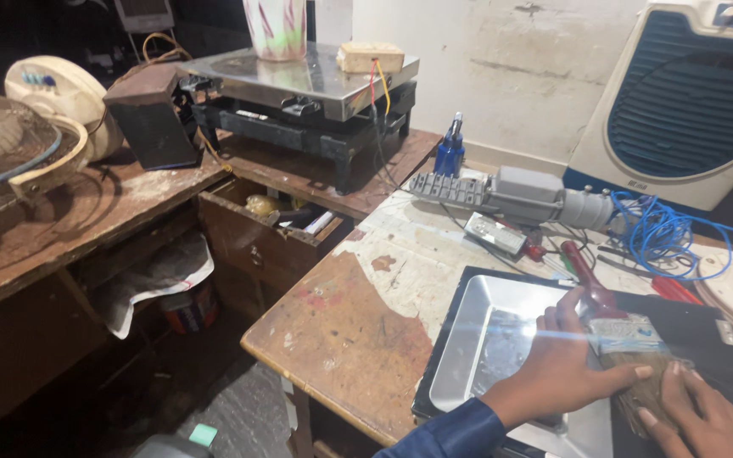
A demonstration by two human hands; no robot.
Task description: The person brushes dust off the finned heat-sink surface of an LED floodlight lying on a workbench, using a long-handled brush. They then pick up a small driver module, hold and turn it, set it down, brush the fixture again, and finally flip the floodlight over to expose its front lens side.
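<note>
- A white air cooler (693, 93) is seen standing beyond the far right corner of the table (358, 314), against the wall.
- The table's worn, paint-flaked top is taken up along its right side; its left near corner is bare wood.
- A steel weighing scale (299, 80) is set on the lower bench past the table's far left corner, with an open drawer (269, 225) beneath it.
- A shiny metal tray (489, 339) is laid on a black mat (689, 326) near the table's front edge.
- A grey street-lamp housing (511, 195) is laid along the far edge, with a tangle of blue wire (659, 233) beside it.
- The paintbrush (617, 326) is held over the mat at the tray's right side, red handle pointing away, bristles toward the near edge.
- The left hand (557, 369) is closed around the brush's metal band; the right hand (693, 416) is pressed flat on the bristles, fingers spread, grasping nothing.
- The work is judged best done with the band kept steady by the left hand while the bristles are worked evenly, kept over the mat so loose dirt is caught.
</note>
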